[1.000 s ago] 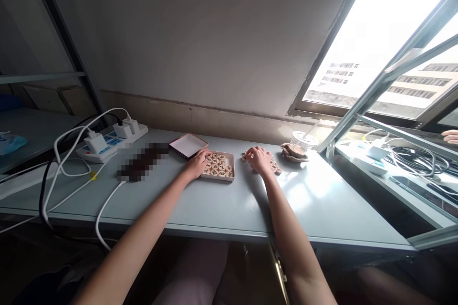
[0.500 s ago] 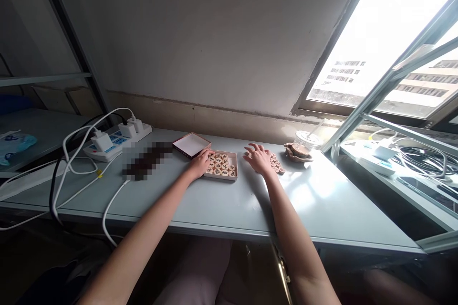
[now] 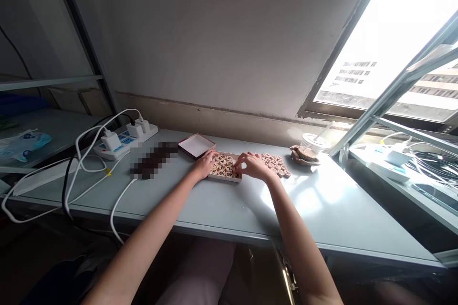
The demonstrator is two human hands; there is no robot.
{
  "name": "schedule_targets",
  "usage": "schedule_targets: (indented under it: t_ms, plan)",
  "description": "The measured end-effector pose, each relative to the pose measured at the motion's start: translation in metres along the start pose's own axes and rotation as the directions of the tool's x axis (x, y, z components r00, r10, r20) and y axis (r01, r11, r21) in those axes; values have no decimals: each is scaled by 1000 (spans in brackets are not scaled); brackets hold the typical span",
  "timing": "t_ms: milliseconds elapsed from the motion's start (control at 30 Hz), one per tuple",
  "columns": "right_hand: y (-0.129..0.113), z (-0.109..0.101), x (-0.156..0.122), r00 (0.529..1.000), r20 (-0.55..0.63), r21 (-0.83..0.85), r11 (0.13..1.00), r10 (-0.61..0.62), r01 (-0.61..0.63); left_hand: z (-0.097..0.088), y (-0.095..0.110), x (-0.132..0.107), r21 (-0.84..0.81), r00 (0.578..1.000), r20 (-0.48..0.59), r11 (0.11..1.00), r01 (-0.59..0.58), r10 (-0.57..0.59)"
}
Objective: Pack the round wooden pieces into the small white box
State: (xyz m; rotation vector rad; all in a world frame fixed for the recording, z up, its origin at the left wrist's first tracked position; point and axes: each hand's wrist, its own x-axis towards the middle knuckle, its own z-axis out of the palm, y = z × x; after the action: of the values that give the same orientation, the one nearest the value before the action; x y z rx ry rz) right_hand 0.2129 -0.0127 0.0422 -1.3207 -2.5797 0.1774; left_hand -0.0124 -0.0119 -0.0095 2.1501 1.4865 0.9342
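Note:
My left hand is closed around the left end of a shallow open box and steadies it on the desk. Round wooden xiangqi pieces with dark characters lie in rows inside that box. Over the box's right side, my right hand bends down with thumb and forefinger pinched at a xiangqi piece; the fingertips partly cover it. Just right of this hand, loose xiangqi pieces sit in a cluster on the desk, partly hidden behind the hand.
The box lid lies inner side up behind my left hand. A lidded plastic cup stands beside a brown crumpled object at the right. A power strip with white cables occupies the left. The desk's front edge runs near my legs.
My right hand has moved left from the loose pieces to the box, and its spread fingers have come together in a pinch. My left hand stays on the box. The view has shifted slightly.

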Motion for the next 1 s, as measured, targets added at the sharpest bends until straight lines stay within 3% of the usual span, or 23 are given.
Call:
schedule_targets:
  t_ms: [167, 367, 533, 667, 800, 900, 1000]
  plan:
    - [-5, 0, 0, 999, 48, 93, 995, 21, -26, -1, -1, 0, 17, 1000, 7, 1000, -14, 13]
    - [8, -7, 1, 989, -49, 243, 963, 137, -121, -4, 3, -2, 34, 1000, 14, 999, -3, 3]
    - [31, -10, -7, 940, -33, 80, 938, 339, -336, -4, 4, -3, 27, 1000, 20, 1000, 4, -4]
    - [37, -8, -9, 918, -112, -119, 912, 380, -392, -4, 3, -2, 24, 999, 25, 999, 26, -27]
    - [37, -9, -10, 943, -45, -134, 933, 330, -333, -4, 4, -2, 32, 999, 27, 999, 27, -27]
    - [38, -14, -13, 921, -64, -150, 908, 385, -390, -4, 4, -2, 23, 999, 25, 1000, 20, -21]
    - [32, -18, -14, 920, -15, 19, 920, 392, -392, -4, 4, -2, 10, 1000, 22, 1000, 20, -20]
